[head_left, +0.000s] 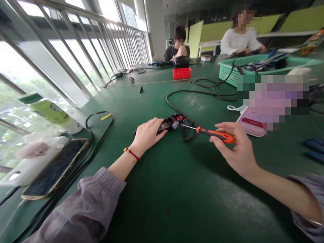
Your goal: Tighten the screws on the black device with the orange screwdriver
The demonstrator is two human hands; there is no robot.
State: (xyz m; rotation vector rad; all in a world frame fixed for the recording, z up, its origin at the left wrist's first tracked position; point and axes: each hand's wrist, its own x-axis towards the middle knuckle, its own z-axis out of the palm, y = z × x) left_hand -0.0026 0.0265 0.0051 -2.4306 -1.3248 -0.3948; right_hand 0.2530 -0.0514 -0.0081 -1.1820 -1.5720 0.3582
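Observation:
My left hand (pixel 149 133) is closed over a dark elongated device (pixel 167 124) and keeps it against the green table (pixel 162 195). The device's right end looks opened up, with small red, orange and blue parts showing; its exact kind I cannot make out. A black cable (pixel 177 108) runs near that end. In my right hand (pixel 238 148) is a screwdriver (pixel 217 134) with an orange and black handle, gripped by the fingertips. Its thin metal shaft points left, and the tip reaches the device's exposed end; whether it touches is too small to tell.
At left lie a phone (pixel 57 168), black cables (pixel 101 138) and a green-capped bottle (pixel 53 113) by the railing (pixel 83 40). A red box (pixel 181 73) and a green basket (pixel 229 75) stand farther back. A pink phone-like item (pixel 253 123) lies right. Two people sit beyond.

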